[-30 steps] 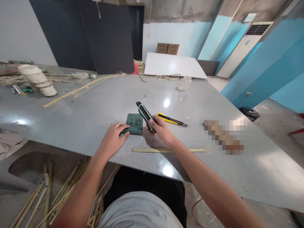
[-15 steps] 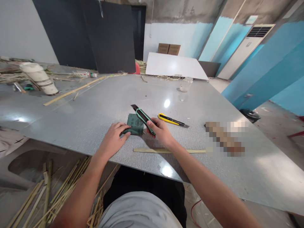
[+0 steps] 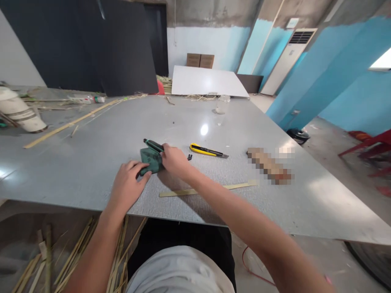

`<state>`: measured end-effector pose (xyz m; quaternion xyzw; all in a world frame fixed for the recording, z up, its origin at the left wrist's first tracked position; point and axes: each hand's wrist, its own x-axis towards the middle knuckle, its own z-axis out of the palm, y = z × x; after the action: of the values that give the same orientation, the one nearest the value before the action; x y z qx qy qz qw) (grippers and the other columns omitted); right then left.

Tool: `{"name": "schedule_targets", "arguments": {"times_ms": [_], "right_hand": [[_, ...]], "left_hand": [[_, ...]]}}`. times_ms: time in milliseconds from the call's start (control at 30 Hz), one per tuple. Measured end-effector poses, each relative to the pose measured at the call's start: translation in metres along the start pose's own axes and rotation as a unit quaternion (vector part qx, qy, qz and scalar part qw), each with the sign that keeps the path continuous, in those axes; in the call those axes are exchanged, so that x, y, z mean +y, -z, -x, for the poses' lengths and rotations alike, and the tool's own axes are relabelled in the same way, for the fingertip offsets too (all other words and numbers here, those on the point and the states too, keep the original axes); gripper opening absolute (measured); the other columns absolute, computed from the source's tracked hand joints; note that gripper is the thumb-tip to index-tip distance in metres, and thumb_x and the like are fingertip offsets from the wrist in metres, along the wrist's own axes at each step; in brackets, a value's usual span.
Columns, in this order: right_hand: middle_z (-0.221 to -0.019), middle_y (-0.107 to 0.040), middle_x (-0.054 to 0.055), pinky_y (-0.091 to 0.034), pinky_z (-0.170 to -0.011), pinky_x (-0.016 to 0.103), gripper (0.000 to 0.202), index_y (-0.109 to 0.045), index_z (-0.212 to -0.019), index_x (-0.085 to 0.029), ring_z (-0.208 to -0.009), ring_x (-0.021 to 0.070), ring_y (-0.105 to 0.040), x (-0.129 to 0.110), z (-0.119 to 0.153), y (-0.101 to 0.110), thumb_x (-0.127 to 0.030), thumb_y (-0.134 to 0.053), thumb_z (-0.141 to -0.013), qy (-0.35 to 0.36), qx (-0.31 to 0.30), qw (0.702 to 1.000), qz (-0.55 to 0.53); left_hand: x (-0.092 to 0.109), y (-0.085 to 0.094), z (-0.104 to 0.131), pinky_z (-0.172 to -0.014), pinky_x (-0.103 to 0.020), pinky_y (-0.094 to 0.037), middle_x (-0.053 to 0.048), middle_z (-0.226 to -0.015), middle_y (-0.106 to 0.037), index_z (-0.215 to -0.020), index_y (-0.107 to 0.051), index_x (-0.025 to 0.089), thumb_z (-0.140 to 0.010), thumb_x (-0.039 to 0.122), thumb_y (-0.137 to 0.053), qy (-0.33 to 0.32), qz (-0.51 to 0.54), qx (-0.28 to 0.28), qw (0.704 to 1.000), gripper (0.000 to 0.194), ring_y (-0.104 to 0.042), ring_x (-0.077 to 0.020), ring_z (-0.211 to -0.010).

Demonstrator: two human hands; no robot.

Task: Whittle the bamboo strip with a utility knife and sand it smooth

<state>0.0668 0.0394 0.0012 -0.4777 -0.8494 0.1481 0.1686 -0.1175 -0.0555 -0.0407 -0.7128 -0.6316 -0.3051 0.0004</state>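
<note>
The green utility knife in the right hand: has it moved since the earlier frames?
Yes. The green utility knife has swung left, away from the yellow knife, and now lies across the green sandpaper pad.
</note>
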Motion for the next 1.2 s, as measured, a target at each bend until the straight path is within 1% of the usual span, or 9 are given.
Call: {"name": "schedule_targets", "arguments": {"times_ms": [167,300,367,467,600,667,833,1033,1200], "right_hand": [[-0.127,-0.067,0.019,-0.050,-0.083,0.040,0.027,-0.064,-0.124,-0.013,-0.118,0.0337,-0.058,-0.020,-0.004,-0.019,-0.020,-0.047,-0.104,0.068,0.005,0.996,0.063],[-0.126,-0.066,0.019,-0.051,-0.089,0.047,0.044,-0.068,-0.121,-0.015,-0.118,0.0350,-0.057,-0.016,-0.001,-0.018,-0.046,-0.040,-0.109,0.082,0.004,0.993,0.082],[-0.127,-0.065,0.019,-0.050,-0.091,0.049,0.051,-0.068,-0.123,-0.015,-0.118,0.0351,-0.057,-0.004,0.000,-0.007,-0.051,-0.036,-0.110,0.075,0.022,0.993,0.090],[-0.130,-0.065,0.019,-0.049,-0.093,0.048,0.038,-0.066,-0.129,-0.014,-0.122,0.0352,-0.055,0.028,0.003,0.019,-0.035,-0.042,-0.108,0.033,0.064,0.989,0.129],[-0.122,-0.068,0.022,-0.046,-0.092,0.047,0.028,-0.070,-0.118,-0.011,-0.119,0.0367,-0.057,0.077,0.011,0.045,-0.020,-0.049,-0.103,-0.041,0.026,0.978,0.203],[-0.116,-0.070,0.021,-0.045,-0.092,0.046,0.025,-0.072,-0.114,-0.012,-0.114,0.0350,-0.060,0.094,0.017,0.048,-0.016,-0.052,-0.100,-0.043,0.005,0.977,0.211],[-0.122,-0.068,0.020,-0.045,-0.091,0.044,0.032,-0.066,-0.128,-0.014,-0.113,0.0336,-0.060,0.107,0.036,0.046,-0.015,-0.049,-0.101,-0.020,0.017,0.977,0.213],[-0.123,-0.065,0.015,-0.051,-0.084,0.042,0.034,-0.055,-0.133,-0.021,-0.107,0.0291,-0.061,0.106,0.063,0.077,-0.028,-0.056,-0.100,0.017,0.254,0.966,0.050],[-0.100,-0.060,0.003,-0.053,-0.069,0.032,0.035,-0.050,-0.117,-0.026,-0.088,0.0187,-0.062,0.127,0.081,0.096,-0.046,-0.067,-0.094,-0.030,0.451,0.871,-0.192]], "left_hand": [[-0.003,0.000,0.001,-0.093,-0.051,-0.051,-0.012,-0.113,-0.069,-0.115,-0.073,0.026,-0.096,0.042,-0.062,-0.007,-0.009,0.022,1.000,0.027,-0.061,-0.0362,-0.106],[-0.003,0.001,0.002,-0.093,-0.054,-0.051,-0.012,-0.112,-0.068,-0.110,-0.072,0.025,-0.094,0.039,-0.065,-0.010,-0.018,0.039,0.999,0.022,-0.060,-0.0377,-0.105],[-0.002,0.002,0.002,-0.095,-0.055,-0.050,-0.012,-0.113,-0.067,-0.110,-0.071,0.025,-0.095,0.038,-0.065,-0.018,-0.019,0.051,0.998,0.021,-0.060,-0.0381,-0.107],[0.003,0.006,0.002,-0.100,-0.056,-0.049,-0.013,-0.115,-0.065,-0.113,-0.070,0.025,-0.096,0.038,-0.063,-0.030,-0.026,0.082,0.996,0.022,-0.058,-0.0384,-0.112],[0.026,0.009,0.005,-0.105,-0.054,-0.047,-0.012,-0.118,-0.064,-0.118,-0.068,0.027,-0.099,0.033,-0.059,-0.053,-0.015,0.113,0.992,0.022,-0.058,-0.0361,-0.118],[0.047,0.005,0.010,-0.103,-0.051,-0.050,-0.010,-0.116,-0.066,-0.119,-0.067,0.027,-0.100,0.029,-0.057,-0.080,0.021,0.080,0.993,0.021,-0.061,-0.0327,-0.114],[0.113,-0.020,0.026,-0.097,-0.047,-0.053,-0.010,-0.124,-0.066,-0.127,-0.066,0.024,-0.100,0.031,-0.062,-0.194,0.048,-0.118,0.973,0.029,-0.060,-0.0296,-0.113],[0.155,-0.038,0.018,-0.087,-0.043,-0.054,-0.009,-0.115,-0.066,-0.122,-0.068,0.018,-0.105,0.028,-0.056,-0.207,-0.015,-0.169,0.964,0.023,-0.059,-0.0274,-0.106],[0.153,-0.039,0.010,-0.075,-0.038,-0.050,-0.008,-0.107,-0.065,-0.110,-0.065,0.017,-0.107,0.019,-0.047,-0.175,-0.059,-0.192,0.964,0.019,-0.060,-0.0259,-0.099]]}}
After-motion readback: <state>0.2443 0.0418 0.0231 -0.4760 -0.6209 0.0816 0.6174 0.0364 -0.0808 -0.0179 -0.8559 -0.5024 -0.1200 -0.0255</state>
